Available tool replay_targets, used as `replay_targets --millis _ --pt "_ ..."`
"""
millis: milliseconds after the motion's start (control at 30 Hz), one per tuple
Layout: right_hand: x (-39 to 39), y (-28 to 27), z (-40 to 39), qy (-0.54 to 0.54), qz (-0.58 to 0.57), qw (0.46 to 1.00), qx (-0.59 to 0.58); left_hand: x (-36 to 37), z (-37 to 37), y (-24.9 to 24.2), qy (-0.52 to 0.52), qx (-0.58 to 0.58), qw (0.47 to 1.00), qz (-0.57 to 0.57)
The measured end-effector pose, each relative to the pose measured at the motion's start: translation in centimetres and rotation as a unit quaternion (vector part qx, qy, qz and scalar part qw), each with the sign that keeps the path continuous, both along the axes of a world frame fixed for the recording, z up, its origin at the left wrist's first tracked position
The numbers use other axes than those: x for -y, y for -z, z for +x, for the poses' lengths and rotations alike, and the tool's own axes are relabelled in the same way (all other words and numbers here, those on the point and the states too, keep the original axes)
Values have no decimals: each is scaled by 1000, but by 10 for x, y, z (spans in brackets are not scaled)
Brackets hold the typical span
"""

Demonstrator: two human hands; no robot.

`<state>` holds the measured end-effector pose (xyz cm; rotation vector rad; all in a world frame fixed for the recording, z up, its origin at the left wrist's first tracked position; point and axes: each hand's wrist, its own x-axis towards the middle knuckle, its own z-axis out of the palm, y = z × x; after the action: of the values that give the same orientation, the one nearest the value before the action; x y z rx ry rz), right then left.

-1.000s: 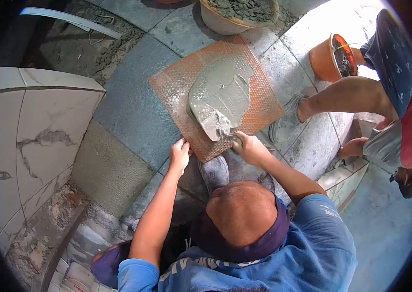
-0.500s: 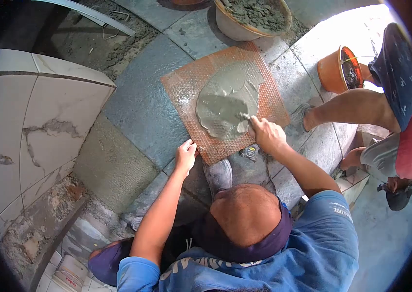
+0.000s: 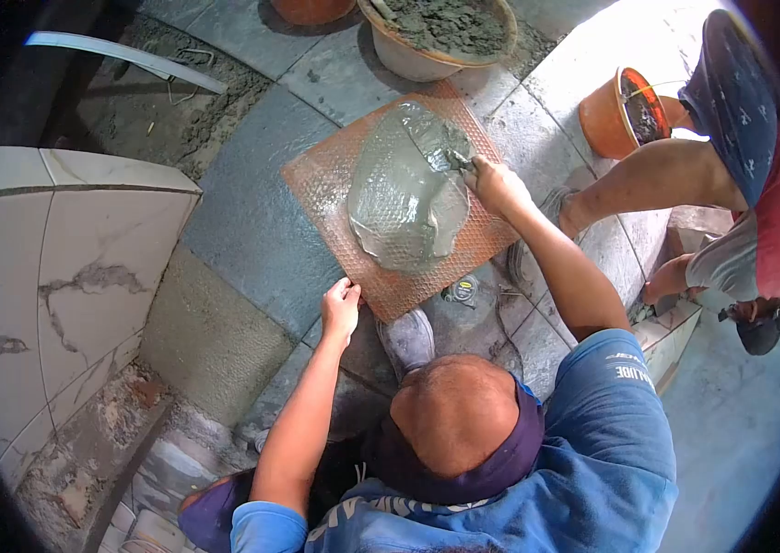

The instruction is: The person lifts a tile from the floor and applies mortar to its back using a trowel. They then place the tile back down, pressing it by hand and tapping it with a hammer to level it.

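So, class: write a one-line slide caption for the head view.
Left hand steadies tile; right hand trowels mortar.

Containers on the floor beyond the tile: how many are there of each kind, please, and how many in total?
Wide basin holding grey mortar: 1, the basin
Orange bucket: 1, the bucket, beside the other person's leg
Orange-brown vessel cut off by the top edge: 1, the vessel; its kind is unclear
Total: 3
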<state>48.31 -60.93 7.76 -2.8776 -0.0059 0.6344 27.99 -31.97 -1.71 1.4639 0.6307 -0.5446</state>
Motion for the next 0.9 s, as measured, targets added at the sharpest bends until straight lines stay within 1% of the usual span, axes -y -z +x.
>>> replay_targets --millis 67,100,167,233,300,333,367,400,433,467,500,533,567,600,633,667,767,833,867,900 --pt "7 7 -2 30 22 999 -16 0 -2 4 0 4 1000 9" --pt "9 4 -6 31 21 999 -14 2 -1 1 -16 -5 1000 12" --pt "12 -1 -16 32 157 983 -90 2 0 -4 -30 -12 999 16" --pt "12 -14 -15 26 147 985 -81 1 2 -7 -28 -8 999 -16" --pt "19 -31 -10 80 163 973 -141 1 4 -12 -20 -12 1000 -13" --pt "26 -28 -5 86 171 975 -112 2 4 -17 -38 -18 999 -3" --pt "43 -2 1 27 150 988 -3 4 5 -22 -50 -24 998 6" --pt "35 -33 12 112 208 965 -109 0 -3 2 -42 -4 998 51" --pt "49 -18 23 88 210 969 -99 -2 -4 5 -47 -8 998 36" --pt "51 -48 22 -22 178 981 -70 -6 -5 13 -25 -33 999 18" --pt "84 25 45 -109 105 987 -46 -14 -4 22 16 -24 999 -25" --pt "82 19 49 -23 101 990 -99 -9 -1 14 -15 -26 999 -37" --pt "74 -8 40 23 86 990 -112 -10 0 15 -6 -41 999 -24" --pt "73 -6 39 52 119 982 -139 -14 2 16 1 -44 999 -23" --pt "78 17 39 5 117 987 -112 -16 4 13 11 -46 998 -36" --pt "69 -19 23 35 157 973 -163 -16 5 15 14 -47 998 -40" --pt "66 -17 -12 54 207 949 -231 -20 8 13 31 -51 998 -32" --pt "59 -14 -34 25 176 955 -238 -21 10 11 45 -53 997 -23" --pt "54 -13 -44 -13 154 964 -216 -22 10 11 61 -53 997 -19" --pt "49 -20 -57 10 151 964 -218 -23 12 11 74 -53 996 -16"
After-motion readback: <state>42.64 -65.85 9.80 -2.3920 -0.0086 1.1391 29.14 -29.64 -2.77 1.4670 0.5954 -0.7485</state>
